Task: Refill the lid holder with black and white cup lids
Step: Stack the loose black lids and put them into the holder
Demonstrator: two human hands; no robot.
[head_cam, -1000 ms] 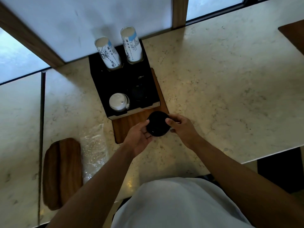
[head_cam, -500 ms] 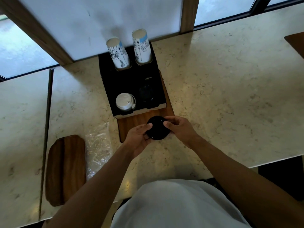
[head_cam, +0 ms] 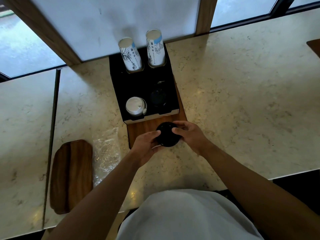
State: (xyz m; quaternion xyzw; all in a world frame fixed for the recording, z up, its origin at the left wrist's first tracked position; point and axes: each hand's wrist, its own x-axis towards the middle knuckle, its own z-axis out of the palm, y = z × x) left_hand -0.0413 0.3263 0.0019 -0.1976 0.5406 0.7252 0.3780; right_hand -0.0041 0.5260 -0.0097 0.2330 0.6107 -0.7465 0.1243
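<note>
A stack of black cup lids (head_cam: pixel 167 135) is held between both hands just in front of the black lid holder (head_cam: pixel 133 85). My left hand (head_cam: pixel 146 146) grips its left side and my right hand (head_cam: pixel 189 135) grips its right side. In the holder's front left slot sits a stack of white lids (head_cam: pixel 135 105). The front right slot (head_cam: pixel 158 97) is dark and shows black lids low inside. Two stacks of printed paper cups (head_cam: pixel 129 55) stand in the back slots.
The holder sits on a wooden board (head_cam: pixel 143 128) on a marble counter (head_cam: pixel 242 101). A crumpled clear plastic bag (head_cam: pixel 105 153) and a second wooden board (head_cam: pixel 71 175) lie to the left. Windows and a wooden frame run along the back.
The hands and the black lids have stayed in front of the holder, with only slight shifts of the fingers. The camera has tilted, so the scene sits a little lower and to the right.
</note>
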